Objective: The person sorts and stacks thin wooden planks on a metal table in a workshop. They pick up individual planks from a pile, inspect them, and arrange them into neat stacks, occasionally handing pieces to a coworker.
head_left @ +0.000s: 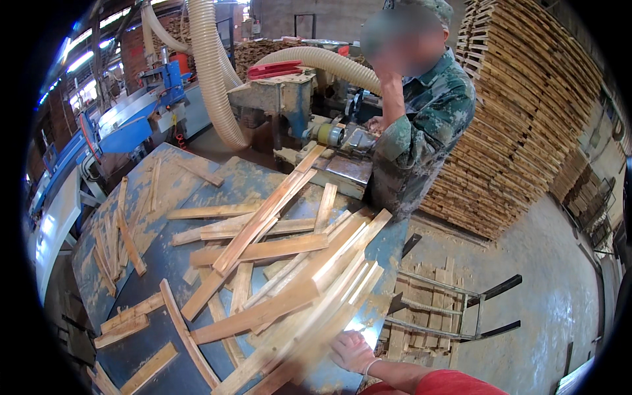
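Observation:
My right hand (353,351) reaches in from the lower right, a red sleeve (444,383) and a pale band at its wrist. It lies at the table's edge beside a bundle of wooden strips (329,299), fingers loosely spread and holding nothing I can make out. The bundle's near end is smeared by motion. More strips lie crisscross over the blue-grey table (148,316), one long plank (266,214) stretching toward the machine at the far side. A curved strip (186,334) lies nearer to me. My left hand is out of the picture.
Across the table a person in camouflage clothing (424,141) stands at a woodworking machine (339,155) with a ribbed hose (214,66). Tall wood stacks (520,125) rise at the right. Below the table edge stands a metal-framed rack (434,309) with strips. Blue machinery (125,135) is at left.

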### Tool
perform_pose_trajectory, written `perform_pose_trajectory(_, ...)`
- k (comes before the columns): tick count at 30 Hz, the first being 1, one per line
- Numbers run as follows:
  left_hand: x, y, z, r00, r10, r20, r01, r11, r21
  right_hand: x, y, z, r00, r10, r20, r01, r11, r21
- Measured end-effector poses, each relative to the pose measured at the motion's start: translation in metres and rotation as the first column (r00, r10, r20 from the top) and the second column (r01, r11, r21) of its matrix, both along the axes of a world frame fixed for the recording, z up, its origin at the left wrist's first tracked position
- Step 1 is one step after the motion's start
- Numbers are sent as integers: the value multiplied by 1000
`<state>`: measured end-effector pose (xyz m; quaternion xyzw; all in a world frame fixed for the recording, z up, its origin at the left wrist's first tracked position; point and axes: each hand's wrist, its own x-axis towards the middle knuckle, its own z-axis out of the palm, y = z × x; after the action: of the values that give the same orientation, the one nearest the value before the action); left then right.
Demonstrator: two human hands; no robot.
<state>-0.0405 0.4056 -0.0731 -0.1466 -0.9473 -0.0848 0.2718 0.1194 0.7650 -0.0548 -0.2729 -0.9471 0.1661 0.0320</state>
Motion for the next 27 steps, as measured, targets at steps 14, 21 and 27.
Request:
perform_pose_trajectory(14,3,2,2,998,11,-56,-13,1000,-26,-1,0,-7,969,22,-247,14,990,142)
perform_pose_trajectory(21,3,5,2,997,13,-82,-16,999,-36,0,-1,-3,1000,1,-22,-1,1000,26)
perform_pose_trajectory(27,-12,11,-33,993,60,-97,-69,993,-92,-3,2,-6,969,41,-243,-5,989,148)
